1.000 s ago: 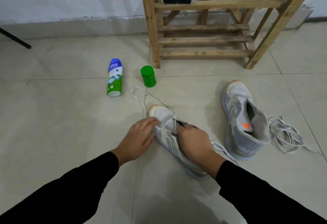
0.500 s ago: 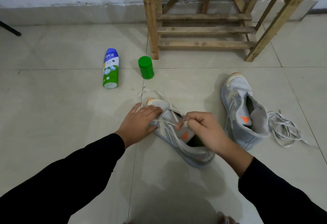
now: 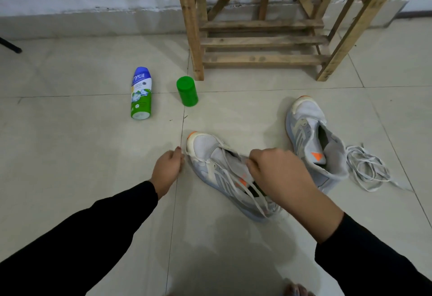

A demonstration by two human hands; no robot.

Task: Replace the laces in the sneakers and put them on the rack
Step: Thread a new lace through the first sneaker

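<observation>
Right hand point(image 3: 275, 174) is closed in a pinch on the lace point(image 3: 257, 202) of the near sneaker point(image 3: 205, 148), with the fingers curled just above the tongue and opening. Left hand point(image 3: 168, 169) is curled just beside the toe's left edge. Whether a lace end is gripped there cannot be told.

Lace is seen crossed over the front of the shoe, and loose strands are trailed toward the heel.

Risks judged:
- Ends left uneven if one side is pulled harder.
- An eyelet skipped.
- Shoe dragged over the floor point(image 3: 93, 155) if the toe is not steadied.

Second sneaker point(image 3: 311, 137) is laid to the right, near the right hand, with no lace seen in it. A loose lace point(image 3: 367, 169) is bundled against its heel side. Rack point(image 3: 257, 41) is stood beyond, well apart. No sneaker is placed on it yet.
</observation>
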